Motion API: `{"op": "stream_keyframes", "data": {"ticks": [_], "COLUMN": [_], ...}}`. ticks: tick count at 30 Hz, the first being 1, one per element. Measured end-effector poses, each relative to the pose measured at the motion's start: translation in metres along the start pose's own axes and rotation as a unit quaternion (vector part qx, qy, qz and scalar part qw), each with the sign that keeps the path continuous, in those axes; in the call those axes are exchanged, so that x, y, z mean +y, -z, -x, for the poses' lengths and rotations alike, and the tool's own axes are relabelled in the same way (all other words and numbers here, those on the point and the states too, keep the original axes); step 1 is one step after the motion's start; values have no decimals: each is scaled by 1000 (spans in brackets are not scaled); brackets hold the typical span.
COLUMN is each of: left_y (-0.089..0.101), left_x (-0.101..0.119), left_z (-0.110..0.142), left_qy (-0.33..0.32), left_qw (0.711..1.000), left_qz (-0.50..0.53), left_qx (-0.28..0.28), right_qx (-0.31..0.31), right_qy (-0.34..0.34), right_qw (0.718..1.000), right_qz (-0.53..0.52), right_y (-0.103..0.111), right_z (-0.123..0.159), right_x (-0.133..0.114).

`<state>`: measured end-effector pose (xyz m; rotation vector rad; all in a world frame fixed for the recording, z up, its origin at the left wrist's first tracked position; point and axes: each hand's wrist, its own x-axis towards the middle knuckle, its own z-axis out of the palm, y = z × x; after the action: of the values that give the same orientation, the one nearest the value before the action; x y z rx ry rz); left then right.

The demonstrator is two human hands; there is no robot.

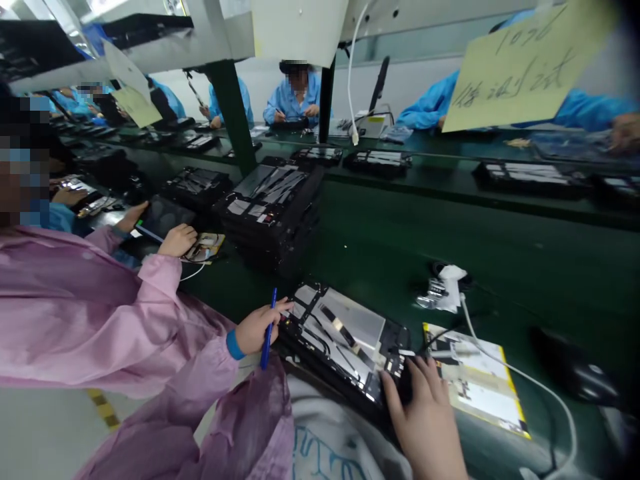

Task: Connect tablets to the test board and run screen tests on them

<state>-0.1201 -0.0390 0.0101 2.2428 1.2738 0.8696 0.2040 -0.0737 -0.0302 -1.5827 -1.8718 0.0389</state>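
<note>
In front of me lies an opened tablet (pixel 350 327) in a black tray, its silver battery plates, dark ribbon cables and small boards exposed. My left hand (pixel 255 328) is at the tablet's left end, a blue pen (pixel 269 330) gripped between its fingers. The fingertips reach the tray's left edge. Over the right end of the tablet rests my right hand (pixel 425 413), fingers apart, touching the boards near a cable plug. What lies beneath its fingertips is partly hidden. Right of that hand sits a white, yellow-edged battery-like panel (pixel 487 393) with wires attached.
A tall stack of black trays with tablets (pixel 273 200) stands behind my left hand. A white cable (pixel 530 380) curves along the right, beside a black mouse (pixel 575 367). At left, a co-worker in a pink sleeve (pixel 160 267) holds a tablet (pixel 163 217). A yellow note (pixel 520 67) hangs overhead.
</note>
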Motion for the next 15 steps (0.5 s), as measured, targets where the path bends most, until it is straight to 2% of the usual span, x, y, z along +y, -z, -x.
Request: {"op": "stream_keyframes", "data": {"ticks": [2, 4, 7, 9, 10, 12, 15], "left_y": [0, 0, -2, -5, -7, -14, -29], "left_x": [1, 4, 13, 24, 31, 48, 73], "left_z": [0, -1, -3, -7, -11, -19, -34], "left_qy": [8, 16, 25, 47, 70, 135, 212], "left_qw": [1000, 1000, 992, 974, 960, 928, 882], "left_qz": [5, 4, 41, 128, 186, 298, 416], "left_qx": [-10, 10, 114, 182, 196, 176, 56], "right_qx": [-25, -61, -114, -138, -147, -154, -163], "right_qy": [-8, -1, 28, 36, 35, 23, 57], "right_qw": [999, 996, 992, 989, 988, 988, 980], "right_qz": [38, 62, 53, 32, 22, -7, -96], "right_y": [-3, -6, -10, -11, -11, -5, 10], "right_z": [-8, -15, -26, -34, -38, -42, -42], "right_x": [-8, -18, -32, -37, -39, -41, -47]}}
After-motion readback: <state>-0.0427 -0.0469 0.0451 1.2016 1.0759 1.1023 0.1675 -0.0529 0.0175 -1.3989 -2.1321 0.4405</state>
